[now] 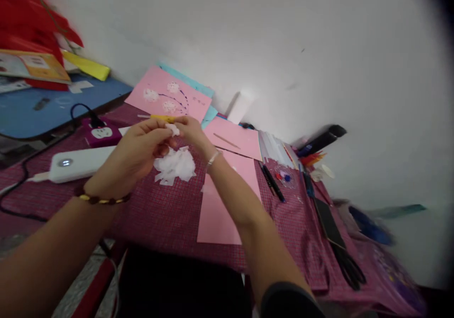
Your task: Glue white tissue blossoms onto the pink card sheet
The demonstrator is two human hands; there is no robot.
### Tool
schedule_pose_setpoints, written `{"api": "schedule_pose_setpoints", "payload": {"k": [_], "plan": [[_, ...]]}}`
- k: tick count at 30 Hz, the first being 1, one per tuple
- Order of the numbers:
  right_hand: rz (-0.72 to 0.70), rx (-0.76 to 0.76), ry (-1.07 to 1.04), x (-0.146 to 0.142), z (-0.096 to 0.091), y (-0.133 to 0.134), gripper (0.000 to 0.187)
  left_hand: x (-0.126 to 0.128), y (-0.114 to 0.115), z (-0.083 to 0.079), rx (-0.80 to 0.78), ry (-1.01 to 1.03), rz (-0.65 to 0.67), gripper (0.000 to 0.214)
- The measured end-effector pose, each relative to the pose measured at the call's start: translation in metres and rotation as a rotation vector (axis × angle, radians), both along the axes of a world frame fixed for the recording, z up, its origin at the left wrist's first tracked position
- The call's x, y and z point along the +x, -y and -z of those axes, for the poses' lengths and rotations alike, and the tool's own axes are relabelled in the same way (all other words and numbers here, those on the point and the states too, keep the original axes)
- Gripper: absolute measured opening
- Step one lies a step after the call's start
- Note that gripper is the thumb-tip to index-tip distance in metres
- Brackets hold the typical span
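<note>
My left hand point(136, 150) pinches a small piece of white tissue paper point(173, 129) between thumb and fingers. From the other side, my right hand point(193, 132) grips the same piece, its fingertips partly hidden. Just below both hands, a loose pile of thin white paper pieces point(176, 165) lies on the red checked tablecloth point(166, 214). A blank-looking pink sheet point(220, 218) lies under my right forearm. Behind my hands leans a pink card point(166, 93) with white puffy flowers on dark stems. A yellow stick-like thing point(163, 118) shows behind my fingers.
To the left are a white power bank point(81, 163) with a cable and a purple box point(101, 132) with a black plug. Dark pens point(273, 183), a clear palette point(284, 178) with red and blue paint, and a black strap point(335, 235) lie to the right. A wall rises behind.
</note>
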State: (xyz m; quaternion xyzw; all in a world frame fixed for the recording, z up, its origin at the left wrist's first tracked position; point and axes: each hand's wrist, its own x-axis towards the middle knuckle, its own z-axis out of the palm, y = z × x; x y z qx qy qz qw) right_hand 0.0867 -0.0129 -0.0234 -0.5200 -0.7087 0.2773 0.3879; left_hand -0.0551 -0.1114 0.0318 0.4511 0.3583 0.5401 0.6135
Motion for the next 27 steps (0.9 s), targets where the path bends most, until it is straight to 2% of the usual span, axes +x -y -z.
{"api": "schedule_pose_setpoints", "payload": {"k": [1,4,6,8,10,13,16,20,24,27], "plan": [[0.022,0.004,0.101,0.024,-0.004,0.012,0.017,0.007,-0.001,0.006,-0.016,-0.008,0.02,0.003],[0.351,-0.02,0.522,0.115,-0.016,0.061,0.025,0.028,-0.004,0.022,-0.038,-0.082,0.061,0.009],[0.469,-0.065,0.639,0.175,-0.016,0.099,0.025,0.044,-0.007,0.03,-0.043,-0.144,0.082,0.011],[0.552,-0.113,0.722,0.22,-0.008,0.133,0.023,0.061,-0.01,0.036,-0.022,-0.197,0.128,0.011],[0.591,-0.183,0.788,0.246,0.008,0.158,0.018,0.078,-0.014,0.041,0.015,-0.263,0.181,0.009],[0.635,-0.264,0.882,0.255,0.031,0.177,0.02,0.1,-0.022,0.049,0.056,-0.413,0.227,0.006],[0.645,-0.321,1.03,0.252,0.042,0.18,0.027,0.115,-0.03,0.059,0.098,-0.541,0.236,0.007],[0.613,-0.326,1.02,0.257,0.043,0.18,0.027,0.124,-0.034,0.072,0.108,-0.512,0.293,0.007],[0.596,-0.3,0.966,0.261,0.038,0.181,0.028,0.122,-0.028,0.081,0.08,-0.544,0.295,0.005],[0.575,-0.207,0.97,0.254,0.028,0.162,0.025,0.12,-0.023,0.087,0.065,-0.574,0.303,0.006]]}}
